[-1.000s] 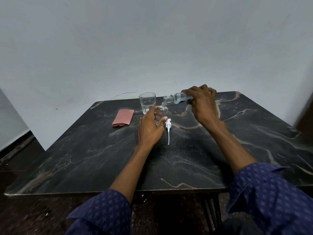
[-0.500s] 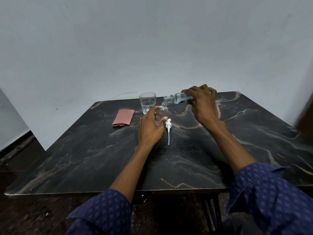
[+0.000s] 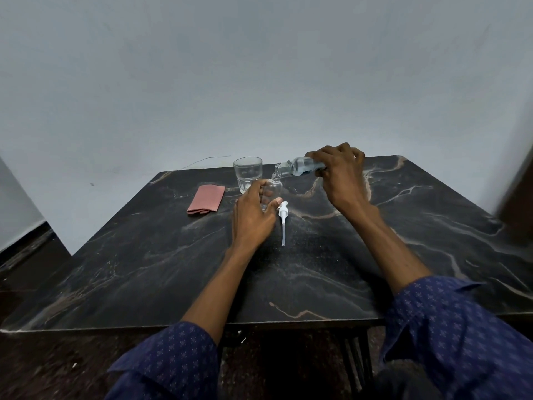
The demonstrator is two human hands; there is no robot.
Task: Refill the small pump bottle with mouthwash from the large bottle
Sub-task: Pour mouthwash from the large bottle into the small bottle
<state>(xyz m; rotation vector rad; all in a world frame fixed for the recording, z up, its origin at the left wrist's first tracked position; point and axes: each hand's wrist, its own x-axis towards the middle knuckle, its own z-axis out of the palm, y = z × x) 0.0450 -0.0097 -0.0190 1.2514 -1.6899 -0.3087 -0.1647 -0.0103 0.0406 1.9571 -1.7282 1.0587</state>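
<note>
Large bottle tipped over the small one's open neck.

I saw the small clear round-shouldered bottle (image 3: 272, 189) upright on the dark veined marble tabletop (image 3: 331, 272), my left hand (image 3: 252, 217) wrapped around it; my right hand (image 3: 341, 176) clasped the large clear bottle (image 3: 294, 166), nearly level. The white plastic pump with tube (image 3: 283, 219) lay beside; a ribbed drinking glass (image 3: 248, 174) and folded pink cloth (image 3: 206, 199) behind, a plain grey wall beyond.

No text, brand or number can be read anywhere; the large bottle (image 3: 300, 166) shows no legible label.
</note>
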